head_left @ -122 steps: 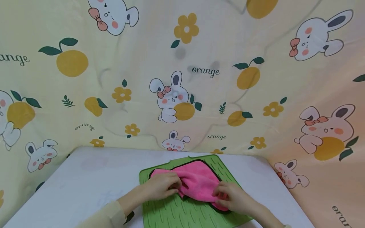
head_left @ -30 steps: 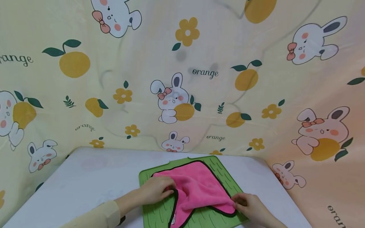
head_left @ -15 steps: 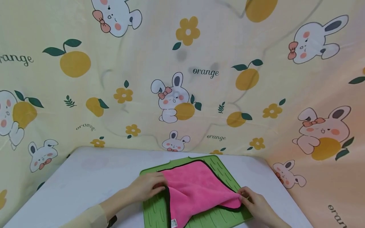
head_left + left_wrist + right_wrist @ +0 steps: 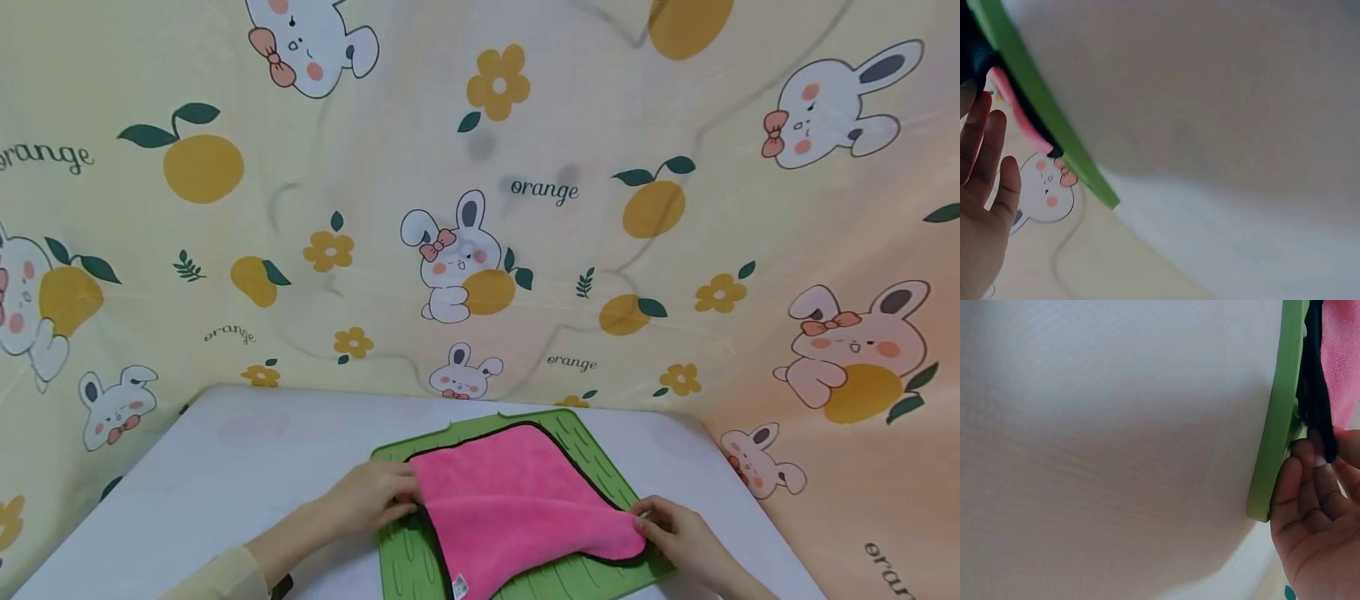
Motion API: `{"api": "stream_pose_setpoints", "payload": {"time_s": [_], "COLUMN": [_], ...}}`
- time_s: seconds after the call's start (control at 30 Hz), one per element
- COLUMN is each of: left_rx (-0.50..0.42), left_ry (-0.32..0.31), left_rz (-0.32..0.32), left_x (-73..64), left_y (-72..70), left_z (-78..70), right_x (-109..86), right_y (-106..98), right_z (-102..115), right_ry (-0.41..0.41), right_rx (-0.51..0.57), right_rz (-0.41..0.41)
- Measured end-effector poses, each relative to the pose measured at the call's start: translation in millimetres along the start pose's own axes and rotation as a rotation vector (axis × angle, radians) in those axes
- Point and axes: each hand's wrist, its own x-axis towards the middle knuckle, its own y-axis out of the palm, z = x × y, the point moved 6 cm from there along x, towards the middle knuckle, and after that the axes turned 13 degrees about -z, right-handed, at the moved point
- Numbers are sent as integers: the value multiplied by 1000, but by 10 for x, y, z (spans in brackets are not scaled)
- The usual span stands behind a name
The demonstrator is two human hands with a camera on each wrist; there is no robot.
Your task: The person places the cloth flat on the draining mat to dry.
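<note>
A pink cloth (image 4: 510, 500) with a black border lies spread over a green ridged mat (image 4: 408, 550), with a small white tag at its near left corner. My left hand (image 4: 371, 493) pinches the cloth's left edge between thumb and fingers. At the opposite side my right hand (image 4: 678, 533) pinches the right corner, and a soft fold runs across the cloth between both hands. In the right wrist view, the right hand (image 4: 1319, 512) holds the dark border beside the mat's green rim (image 4: 1272, 437). The left wrist view shows the left hand (image 4: 985, 194) at the cloth's edge.
The mat sits at an angle on a white table (image 4: 247, 467). Behind and at the sides hangs a cream curtain (image 4: 390, 150) printed with rabbits, oranges and flowers.
The bunched cloth has been pulled out wider and flatter. My left hand has moved left with its edge, my right hand has drawn its corner right, and the tagged corner has come into sight.
</note>
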Motion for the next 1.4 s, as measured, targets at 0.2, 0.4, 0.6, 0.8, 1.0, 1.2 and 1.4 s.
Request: {"api": "stream_pose_setpoints", "payload": {"time_s": [0.2, 0.4, 0.6, 0.8, 1.0, 1.2, 1.4], "left_rx": [3, -49, -74, -162, -260, -247, -242], "left_ry": [0, -93, 36, 197, 240, 241, 258], "left_rz": [8, 10, -128, -114, 147, 244, 252], "left_x": [-42, -69, 18, 126, 122, 106, 116], "left_y": [68, 31, -27, 75, 346, 492, 500], "left_z": [-5, -36, -283, -647, -859, -890, -917], "right_x": [-19, -89, -167, -179, -182, -181, -183], "right_y": [9, -39, -21, 53, 85, 121, 119], "right_z": [1, -27, -20, 28, 70, 88, 98], "right_ry": [-66, -31, -40, -43, -47, -31, -39], "right_rx": [-4, 3, 10, 47, 43, 58, 50], "right_rz": [16, 50, 64, 61, 58, 94, 95]}}
